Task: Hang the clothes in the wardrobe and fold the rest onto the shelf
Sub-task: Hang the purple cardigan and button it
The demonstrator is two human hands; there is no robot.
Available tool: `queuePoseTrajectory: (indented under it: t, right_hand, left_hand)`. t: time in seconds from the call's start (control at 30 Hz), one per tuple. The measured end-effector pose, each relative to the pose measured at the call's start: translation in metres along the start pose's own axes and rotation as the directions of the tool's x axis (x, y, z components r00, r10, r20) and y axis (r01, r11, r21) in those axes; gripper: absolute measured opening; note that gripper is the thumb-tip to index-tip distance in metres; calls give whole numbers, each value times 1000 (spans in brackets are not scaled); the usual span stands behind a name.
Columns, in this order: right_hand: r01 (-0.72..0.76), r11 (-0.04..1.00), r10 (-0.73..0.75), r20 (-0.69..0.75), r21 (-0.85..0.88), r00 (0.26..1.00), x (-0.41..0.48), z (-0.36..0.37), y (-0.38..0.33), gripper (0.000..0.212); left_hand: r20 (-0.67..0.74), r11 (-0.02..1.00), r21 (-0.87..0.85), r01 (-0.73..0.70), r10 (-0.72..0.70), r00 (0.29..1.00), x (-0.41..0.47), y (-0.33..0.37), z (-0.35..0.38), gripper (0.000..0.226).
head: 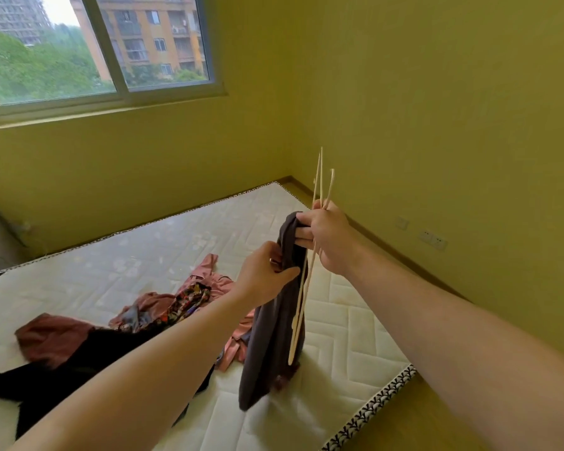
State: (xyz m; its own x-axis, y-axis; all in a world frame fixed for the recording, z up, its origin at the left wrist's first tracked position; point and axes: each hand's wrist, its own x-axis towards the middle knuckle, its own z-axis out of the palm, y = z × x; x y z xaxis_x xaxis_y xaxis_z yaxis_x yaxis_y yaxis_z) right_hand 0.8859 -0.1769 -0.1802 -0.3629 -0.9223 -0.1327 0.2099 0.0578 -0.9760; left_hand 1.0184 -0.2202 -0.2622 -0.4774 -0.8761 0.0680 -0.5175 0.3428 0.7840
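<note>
A dark grey garment hangs down over the mattress, held up in the air by both hands. My right hand grips its top edge together with a thin wooden hanger, whose rods stick up above the hand and run down beside the cloth. My left hand pinches the garment just below, at its left edge. More clothes lie on the mattress to the left: a pink piece, a patterned piece, a dark red piece and a black piece.
The bare white quilted mattress fills the floor up to the yellow walls. A window sits on the far wall. Wall sockets are low on the right wall. A wooden floor strip runs along the right.
</note>
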Motion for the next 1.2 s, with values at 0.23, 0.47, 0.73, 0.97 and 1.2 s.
queuePoseTrajectory:
  t: [0.23, 0.47, 0.73, 0.97, 1.2]
  right_hand:
    - [115, 993, -119, -170, -31, 978, -8, -22, -6, 16]
    - [220, 959, -267, -305, -180, 914, -18, -68, -19, 25]
    - [61, 951, -106, -135, -304, 985, -49, -91, 16, 28]
    - [43, 941, -211, -481, -336, 851, -68, -109, 16, 24]
    - [-63, 877, -318, -673, -477, 668, -109, -147, -21, 31]
  left_hand:
    - [-79, 997, -75, 5, -11, 997, 18, 26, -1, 20]
    - [-47, 979, -135, -155, 150, 988, 34, 66, -12, 34]
    - [69, 886, -327, -329, 370, 927, 46, 132, -1, 25]
    - [335, 802, 57, -595, 546, 768, 59, 149, 9, 48]
    - [529, 592, 323, -738, 534, 660, 68, 141, 51, 60]
